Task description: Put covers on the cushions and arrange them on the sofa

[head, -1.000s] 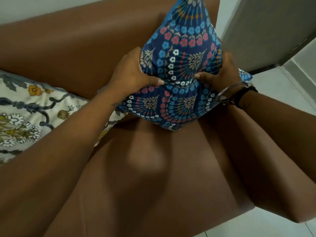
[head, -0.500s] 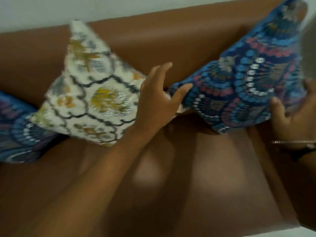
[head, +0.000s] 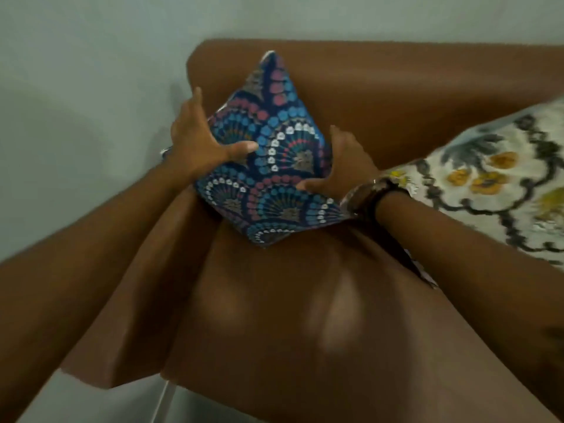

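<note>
A blue patterned cushion [head: 276,166] stands on one corner at the left end of the brown sofa [head: 305,315], leaning against the backrest. My left hand [head: 201,145] clasps its left edge, thumb across the front. My right hand [head: 341,169], with a bracelet and dark strap at the wrist, presses on its right edge. A white floral cushion [head: 494,184] lies to the right on the seat, partly behind my right forearm.
A pale wall [head: 91,102] runs behind and to the left of the sofa. The sofa's left armrest [head: 143,285] sits under my left forearm. The brown seat stretches toward me, with pale floor [head: 91,401] at the bottom left.
The view has swung from the sofa's right end to its left end. Both hands left the right-hand blue cushion and now hold another blue cushion at the left end.
</note>
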A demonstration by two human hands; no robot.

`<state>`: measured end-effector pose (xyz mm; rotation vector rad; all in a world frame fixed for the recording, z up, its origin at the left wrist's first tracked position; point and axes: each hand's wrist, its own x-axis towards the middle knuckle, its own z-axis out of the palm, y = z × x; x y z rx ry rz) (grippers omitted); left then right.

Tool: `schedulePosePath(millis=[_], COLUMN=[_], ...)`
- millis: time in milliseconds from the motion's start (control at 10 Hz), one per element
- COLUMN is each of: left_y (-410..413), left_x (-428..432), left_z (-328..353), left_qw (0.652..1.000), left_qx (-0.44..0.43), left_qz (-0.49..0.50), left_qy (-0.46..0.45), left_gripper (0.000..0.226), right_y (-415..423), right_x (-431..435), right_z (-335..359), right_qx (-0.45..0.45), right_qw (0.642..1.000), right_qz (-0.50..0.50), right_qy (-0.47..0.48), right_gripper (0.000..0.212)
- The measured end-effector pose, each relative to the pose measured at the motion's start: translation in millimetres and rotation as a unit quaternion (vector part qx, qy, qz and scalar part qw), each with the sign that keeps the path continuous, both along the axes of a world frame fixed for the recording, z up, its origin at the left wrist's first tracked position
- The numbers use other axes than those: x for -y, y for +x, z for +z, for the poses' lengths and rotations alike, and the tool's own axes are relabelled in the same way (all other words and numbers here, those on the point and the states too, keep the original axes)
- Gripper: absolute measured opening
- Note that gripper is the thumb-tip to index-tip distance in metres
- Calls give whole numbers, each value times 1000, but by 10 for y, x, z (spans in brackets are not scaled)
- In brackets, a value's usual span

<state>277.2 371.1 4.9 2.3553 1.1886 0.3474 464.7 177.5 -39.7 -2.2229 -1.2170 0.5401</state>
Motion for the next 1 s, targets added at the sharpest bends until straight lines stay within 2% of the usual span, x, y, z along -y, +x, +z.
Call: schedulePosePath(millis=[100,200,300,400,500,600,700,800,900,1000], left_y=[5,29,-106,-226,-281,-224,-173,-148,-152,-196], left_x=[-539,-793,-917,-1002,-941,-833,-652,-524,-429,-306], left_z=[-183,-480,-661,-791,-754,-718,-752,-852,-734,-688], left_qw=[992,981,974,971,972,971,974,980,986,995], left_qx=[-95,-15,104,176,204,212,200,174,151,95], left_qz=[-72,-176,-178,-133,-74,-75,-52,-21,-18,15], left_qy=[-42,-78,-88,-89,-88,-84,-97,-92,-65,-13], left_gripper=[153,111,72,76,85,78,95,112,117,120], right_y=[76,119,83,60,116,208,235,266,217,164], right_x=[-474,-632,-728,-884,-1007,-968,-808,-638,-543,-430], right_z=[-148,-285,-267,-137,54,89,28,-73,-21,67], right_qx=[-95,-132,-115,-92,-46,-11,-7,-17,-23,11], right_qw=[990,989,991,993,998,1000,1000,1000,999,1000], right_qz=[-50,-59,-65,-42,-7,4,-10,-12,-13,-5], right_qy=[-95,-36,30,57,48,29,24,18,27,7], right_gripper=[119,93,64,56,55,51,46,53,59,67])
